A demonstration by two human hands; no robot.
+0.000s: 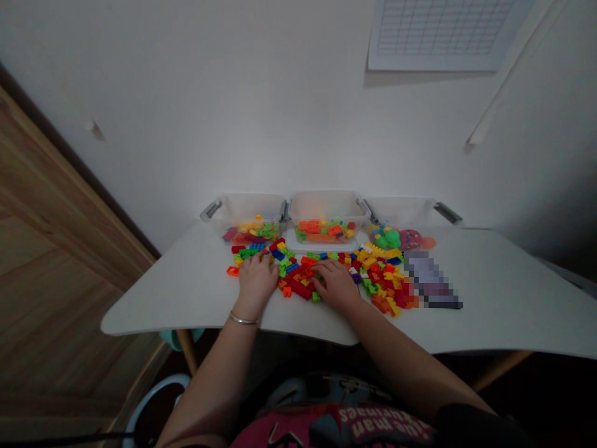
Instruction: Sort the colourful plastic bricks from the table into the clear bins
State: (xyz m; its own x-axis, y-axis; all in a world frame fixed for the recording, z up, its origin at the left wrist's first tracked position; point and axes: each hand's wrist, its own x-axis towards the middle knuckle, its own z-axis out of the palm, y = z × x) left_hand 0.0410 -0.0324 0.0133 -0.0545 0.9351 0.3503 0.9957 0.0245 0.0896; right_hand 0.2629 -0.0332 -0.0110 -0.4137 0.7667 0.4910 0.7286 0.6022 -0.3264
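Multicoloured toy building bricks (301, 289) lie in a loose pile along the middle of the white table. My left hand (257, 280) rests at the pile's left part, palm down, its fingers apart among blue, green and red bricks. A bracelet circles that wrist. Over the centre of the pile is my right hand (336, 285), thumb and fingers apart and bent beside red and green bricks. No brick shows clearly gripped in either hand; the fingertips are partly hidden among the pieces. More yellow and orange bricks (385, 274) spread to the right of my right hand.
Three clear plastic boxes stand against the wall: a left box (252, 205) and a middle box (329, 202) with bricks inside, and a right box (405, 208) behind green and pink round toys (389, 238). A pixelated flat object (431, 280) lies right. The white table (186, 292) has a curved front edge.
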